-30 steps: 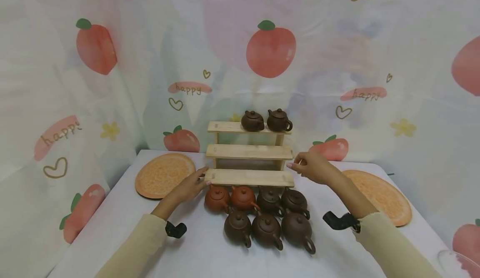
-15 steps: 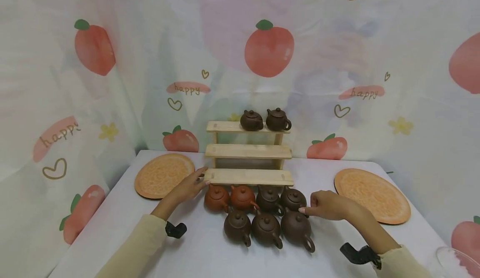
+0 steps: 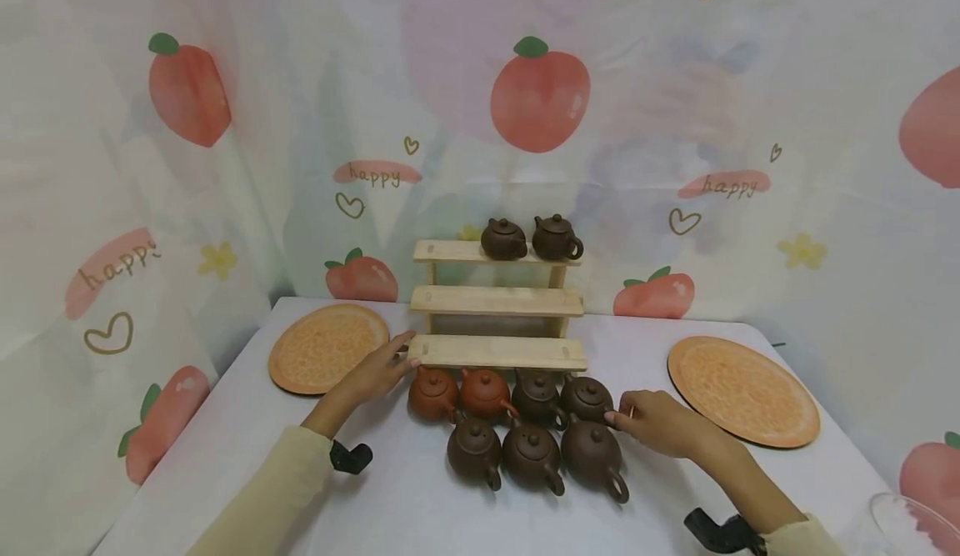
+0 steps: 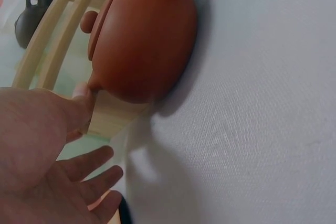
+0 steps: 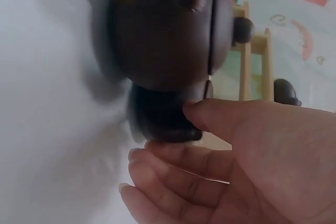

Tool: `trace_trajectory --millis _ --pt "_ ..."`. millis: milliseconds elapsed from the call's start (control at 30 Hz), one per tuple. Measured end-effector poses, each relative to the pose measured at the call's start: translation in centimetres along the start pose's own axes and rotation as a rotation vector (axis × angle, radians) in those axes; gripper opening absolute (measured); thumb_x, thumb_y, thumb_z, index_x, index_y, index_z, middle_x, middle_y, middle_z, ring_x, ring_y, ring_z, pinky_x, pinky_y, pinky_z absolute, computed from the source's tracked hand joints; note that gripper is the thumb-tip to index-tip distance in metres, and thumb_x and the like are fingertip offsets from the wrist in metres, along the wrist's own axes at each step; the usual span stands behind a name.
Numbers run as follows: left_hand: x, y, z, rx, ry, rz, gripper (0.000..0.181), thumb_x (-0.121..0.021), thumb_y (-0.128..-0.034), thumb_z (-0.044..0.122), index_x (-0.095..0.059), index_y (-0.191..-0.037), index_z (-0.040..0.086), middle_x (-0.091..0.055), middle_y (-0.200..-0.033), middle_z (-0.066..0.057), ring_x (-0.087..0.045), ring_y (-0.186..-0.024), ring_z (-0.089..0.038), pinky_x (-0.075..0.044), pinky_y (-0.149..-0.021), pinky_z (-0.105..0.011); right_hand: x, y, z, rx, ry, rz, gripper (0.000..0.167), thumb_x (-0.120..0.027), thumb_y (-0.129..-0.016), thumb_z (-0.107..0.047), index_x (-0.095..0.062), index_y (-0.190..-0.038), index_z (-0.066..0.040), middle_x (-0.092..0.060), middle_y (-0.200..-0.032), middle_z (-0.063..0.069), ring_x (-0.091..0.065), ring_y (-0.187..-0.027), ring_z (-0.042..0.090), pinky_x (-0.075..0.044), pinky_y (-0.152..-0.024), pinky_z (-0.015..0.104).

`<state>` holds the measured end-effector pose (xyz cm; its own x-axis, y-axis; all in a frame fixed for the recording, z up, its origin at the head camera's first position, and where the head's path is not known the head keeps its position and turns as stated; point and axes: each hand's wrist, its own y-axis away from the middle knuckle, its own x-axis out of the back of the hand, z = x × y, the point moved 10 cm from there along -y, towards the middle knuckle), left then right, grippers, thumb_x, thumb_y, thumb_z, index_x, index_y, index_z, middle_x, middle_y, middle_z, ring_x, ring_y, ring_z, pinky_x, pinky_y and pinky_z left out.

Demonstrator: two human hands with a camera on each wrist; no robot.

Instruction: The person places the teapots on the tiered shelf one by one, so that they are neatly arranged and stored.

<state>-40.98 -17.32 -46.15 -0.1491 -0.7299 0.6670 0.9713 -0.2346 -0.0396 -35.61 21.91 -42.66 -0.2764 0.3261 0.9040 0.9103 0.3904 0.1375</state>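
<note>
A light wooden three-tier rack (image 3: 497,300) stands on the table. My left hand (image 3: 378,368) holds the left end of its bottom board between thumb and index finger, the other fingers loosely spread. Beside that thumb sits a reddish-brown teapot (image 4: 147,40). My right hand (image 3: 660,423) pinches the handle side of the dark brown teapot (image 3: 587,398) at the right of the back row, thumb (image 5: 210,119) above and fingers below. Another dark teapot (image 5: 163,35) partly covers it in the right wrist view. A second reddish teapot (image 3: 484,393) and several dark teapots (image 3: 533,456) complete two close rows.
Two dark teapots (image 3: 555,237) stand on the top board's right half. Round orange-patterned mats lie left (image 3: 328,348) and right (image 3: 742,391) of the rack. A clear rounded object (image 3: 900,514) shows at the lower right. A fruit-printed cloth (image 3: 637,81) hangs behind.
My right hand has left the right end of the rack, come down toward me, and taken the right back-row dark teapot by its handle side. My left hand stays at the rack.
</note>
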Motion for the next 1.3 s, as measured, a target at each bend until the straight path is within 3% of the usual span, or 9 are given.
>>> trace_trajectory --millis 267,400,900,1300 --pt "-0.2 -0.1 0.0 0.004 -0.003 -0.006 0.060 -0.056 -0.1117 0.023 -0.033 -0.162 -0.001 -0.051 -0.150 -0.034 -0.049 -0.141 -0.053 -0.040 -0.116 -0.064 -1.5 0.0 -0.3 0.135 0.007 0.108 0.027 -0.067 -0.104 -0.028 -0.057 -0.083 -0.014 -0.046 -0.068 -0.008 -0.043 -0.063 0.005 -0.038 -0.057 0.024" --pt "-0.1 0.0 -0.1 0.010 0.000 0.000 0.060 -0.056 -0.1115 0.023 -0.034 -0.162 0.000 -0.051 -0.151 -0.034 -0.049 -0.142 -0.053 -0.039 -0.116 -0.064 -1.6 0.0 -0.2 0.165 0.027 0.156 0.024 -0.067 -0.104 -0.024 -0.057 -0.084 -0.014 -0.044 -0.069 -0.009 -0.042 -0.064 0.004 -0.037 -0.058 0.025" --pt "0.1 -0.1 -0.1 0.011 -0.006 0.002 0.060 -0.056 -0.1117 0.023 -0.034 -0.162 0.000 -0.050 -0.151 -0.035 -0.050 -0.141 -0.053 -0.041 -0.115 -0.063 -1.3 0.6 0.0 0.178 0.030 0.274 0.018 -0.070 -0.102 -0.019 -0.061 -0.087 -0.016 -0.051 -0.071 -0.011 -0.046 -0.065 0.005 -0.041 -0.060 0.024" --pt "0.1 0.2 0.3 0.032 0.000 0.001 0.060 -0.057 -0.1113 0.022 -0.035 -0.162 0.000 -0.051 -0.151 -0.034 -0.049 -0.141 -0.053 -0.044 -0.112 -0.063 -0.3 1.4 -0.1 0.202 0.038 0.355 0.017 -0.072 -0.101 -0.018 -0.063 -0.087 -0.018 -0.046 -0.067 -0.016 -0.044 -0.063 -0.001 -0.040 -0.059 0.023"
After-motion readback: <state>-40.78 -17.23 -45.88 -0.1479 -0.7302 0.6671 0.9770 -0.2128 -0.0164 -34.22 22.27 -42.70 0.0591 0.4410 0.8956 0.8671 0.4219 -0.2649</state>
